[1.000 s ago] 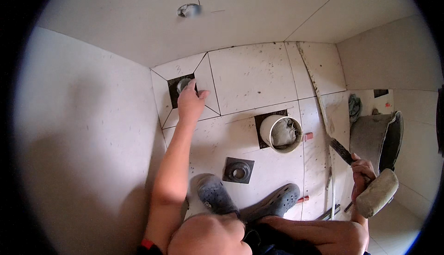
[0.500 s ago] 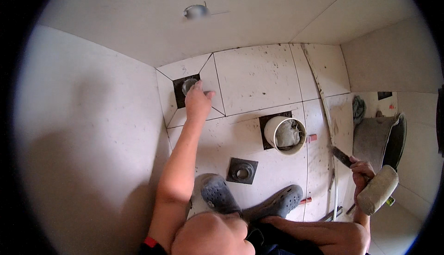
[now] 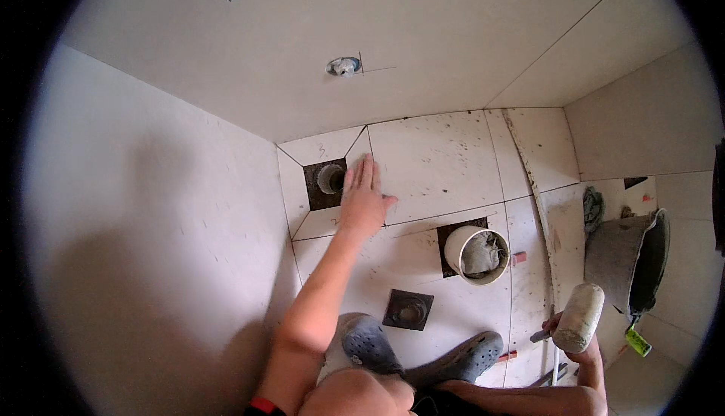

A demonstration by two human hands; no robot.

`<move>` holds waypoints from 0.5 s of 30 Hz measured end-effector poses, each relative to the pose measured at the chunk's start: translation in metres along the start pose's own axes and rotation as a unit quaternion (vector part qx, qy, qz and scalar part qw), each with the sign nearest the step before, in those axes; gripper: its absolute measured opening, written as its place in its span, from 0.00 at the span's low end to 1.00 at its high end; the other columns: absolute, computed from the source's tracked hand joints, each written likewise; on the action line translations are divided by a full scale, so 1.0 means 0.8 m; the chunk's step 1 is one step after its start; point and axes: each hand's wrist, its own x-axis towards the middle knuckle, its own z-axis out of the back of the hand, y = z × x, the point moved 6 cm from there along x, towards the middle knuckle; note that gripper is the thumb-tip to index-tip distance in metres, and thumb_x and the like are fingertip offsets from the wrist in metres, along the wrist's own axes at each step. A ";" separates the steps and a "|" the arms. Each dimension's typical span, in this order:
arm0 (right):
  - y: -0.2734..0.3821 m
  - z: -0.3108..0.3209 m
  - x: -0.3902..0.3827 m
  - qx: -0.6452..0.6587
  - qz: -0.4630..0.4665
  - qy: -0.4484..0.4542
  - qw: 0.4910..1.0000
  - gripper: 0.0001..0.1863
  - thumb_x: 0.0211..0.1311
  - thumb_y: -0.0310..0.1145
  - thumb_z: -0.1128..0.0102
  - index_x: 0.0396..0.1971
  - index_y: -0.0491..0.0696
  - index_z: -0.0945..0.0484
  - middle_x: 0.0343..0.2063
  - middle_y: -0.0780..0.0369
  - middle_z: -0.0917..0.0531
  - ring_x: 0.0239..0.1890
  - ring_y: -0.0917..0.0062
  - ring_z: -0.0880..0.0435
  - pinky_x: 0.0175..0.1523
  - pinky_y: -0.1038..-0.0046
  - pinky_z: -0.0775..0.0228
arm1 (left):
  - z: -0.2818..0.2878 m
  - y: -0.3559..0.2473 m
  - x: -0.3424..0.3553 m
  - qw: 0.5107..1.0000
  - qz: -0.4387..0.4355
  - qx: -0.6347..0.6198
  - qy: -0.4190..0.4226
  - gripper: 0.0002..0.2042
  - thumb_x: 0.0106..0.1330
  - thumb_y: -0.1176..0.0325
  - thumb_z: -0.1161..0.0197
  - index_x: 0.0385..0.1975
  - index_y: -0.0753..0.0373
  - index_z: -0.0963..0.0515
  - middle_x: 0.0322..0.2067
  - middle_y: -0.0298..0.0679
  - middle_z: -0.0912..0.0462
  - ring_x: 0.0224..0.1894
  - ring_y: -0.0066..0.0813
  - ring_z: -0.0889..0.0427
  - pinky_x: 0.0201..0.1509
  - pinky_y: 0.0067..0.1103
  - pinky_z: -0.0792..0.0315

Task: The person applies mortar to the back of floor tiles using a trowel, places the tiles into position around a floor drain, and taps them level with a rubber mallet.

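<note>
My left hand [image 3: 364, 203] rests with its fingers stretched out on a cut tile piece [image 3: 359, 152] at the right side of a square drain opening. Inside that dark opening a round grey pipe end [image 3: 330, 179] shows. Slanted joints run outward from the opening's corners. At the lower right, my right hand [image 3: 583, 354] is wrapped round the handle of a mallet [image 3: 580, 318], whose pale, dirty cylindrical head is raised and partly hides the fingers. Near my feet lies a dark square floor drain [image 3: 408, 309] with a round centre.
A white bucket [image 3: 453, 250] holding a grey cloth-like lump stands at another square opening. A large dark bucket [image 3: 615, 261] lies tipped at the right, with a yellow-green item [image 3: 638, 342] by its rim. A long strip [image 3: 538, 197] and red pieces [image 3: 519, 258] lie on the tiles.
My left hand has moved from the pipe opening onto the tile at its right, fingers straightened. The mallet in my right hand has swung to a steeper angle. The whole view has shifted.
</note>
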 end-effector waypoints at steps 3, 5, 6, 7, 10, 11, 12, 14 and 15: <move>-0.008 -0.003 -0.001 -0.056 0.020 0.025 0.998 0.12 0.49 0.24 0.28 0.36 0.47 0.16 0.34 0.61 0.14 0.40 0.73 0.16 0.47 0.69 0.24 | -0.006 -0.032 -0.009 0.999 0.007 -0.034 0.001 0.45 0.67 0.44 0.44 0.69 0.80 0.50 0.73 0.62 0.56 0.77 0.53 0.58 0.78 0.40 0.64; -0.018 -0.004 0.003 -0.131 0.028 0.040 0.990 0.13 0.48 0.26 0.26 0.36 0.49 0.16 0.34 0.62 0.14 0.40 0.71 0.16 0.47 0.69 0.24 | -0.011 -0.048 -0.015 0.998 0.011 -0.064 0.008 0.46 0.67 0.44 0.44 0.69 0.81 0.51 0.73 0.64 0.58 0.77 0.57 0.61 0.78 0.41 0.65; -0.020 -0.004 0.004 -0.160 0.011 0.052 0.986 0.14 0.48 0.28 0.25 0.37 0.50 0.16 0.35 0.62 0.14 0.41 0.69 0.16 0.48 0.68 0.24 | -0.007 -0.058 -0.019 0.997 0.014 -0.076 0.016 0.46 0.68 0.44 0.43 0.69 0.82 0.52 0.73 0.64 0.59 0.77 0.57 0.62 0.78 0.41 0.66; -0.021 -0.004 0.004 -0.188 -0.007 0.064 0.980 0.14 0.48 0.30 0.25 0.38 0.51 0.16 0.35 0.62 0.14 0.42 0.68 0.16 0.49 0.67 0.24 | -0.006 -0.064 -0.020 0.996 0.018 -0.087 0.023 0.46 0.68 0.45 0.43 0.69 0.82 0.52 0.73 0.64 0.60 0.77 0.57 0.63 0.78 0.42 0.66; -0.045 0.004 0.004 -0.283 -0.034 0.082 0.955 0.17 0.48 0.36 0.24 0.40 0.52 0.17 0.39 0.61 0.16 0.45 0.64 0.18 0.51 0.64 0.25 | -0.003 -0.066 -0.007 0.995 0.001 -0.096 -0.005 0.47 0.68 0.43 0.44 0.69 0.82 0.53 0.73 0.66 0.61 0.77 0.58 0.63 0.78 0.43 0.67; -0.055 0.007 0.003 -0.317 -0.040 0.085 0.944 0.19 0.48 0.38 0.24 0.41 0.52 0.17 0.40 0.60 0.16 0.47 0.63 0.18 0.51 0.63 0.26 | -0.001 -0.058 0.004 0.996 0.014 -0.080 -0.024 0.48 0.68 0.42 0.45 0.69 0.83 0.53 0.73 0.66 0.61 0.77 0.58 0.64 0.78 0.43 0.67; -0.055 0.003 0.003 -0.333 -0.027 0.094 0.938 0.19 0.47 0.38 0.24 0.41 0.52 0.17 0.41 0.60 0.16 0.47 0.62 0.19 0.52 0.63 0.26 | 0.000 -0.042 0.015 0.997 0.031 -0.063 -0.042 0.48 0.68 0.41 0.46 0.69 0.83 0.53 0.72 0.67 0.60 0.77 0.58 0.64 0.78 0.43 0.68; -0.051 0.000 0.003 -0.368 -0.002 0.109 0.924 0.21 0.47 0.40 0.24 0.42 0.52 0.18 0.43 0.59 0.17 0.49 0.61 0.20 0.53 0.61 0.27 | -0.001 -0.025 0.033 0.996 0.052 -0.040 -0.057 0.48 0.68 0.40 0.48 0.69 0.83 0.53 0.72 0.67 0.60 0.77 0.58 0.64 0.78 0.43 0.68; -0.056 0.002 0.002 -0.363 -0.013 0.111 0.925 0.22 0.46 0.40 0.23 0.42 0.52 0.18 0.43 0.59 0.17 0.49 0.61 0.20 0.53 0.61 0.27 | -0.002 -0.022 0.041 0.996 0.055 -0.033 -0.054 0.49 0.68 0.39 0.48 0.69 0.83 0.54 0.72 0.67 0.60 0.77 0.58 0.64 0.78 0.43 0.68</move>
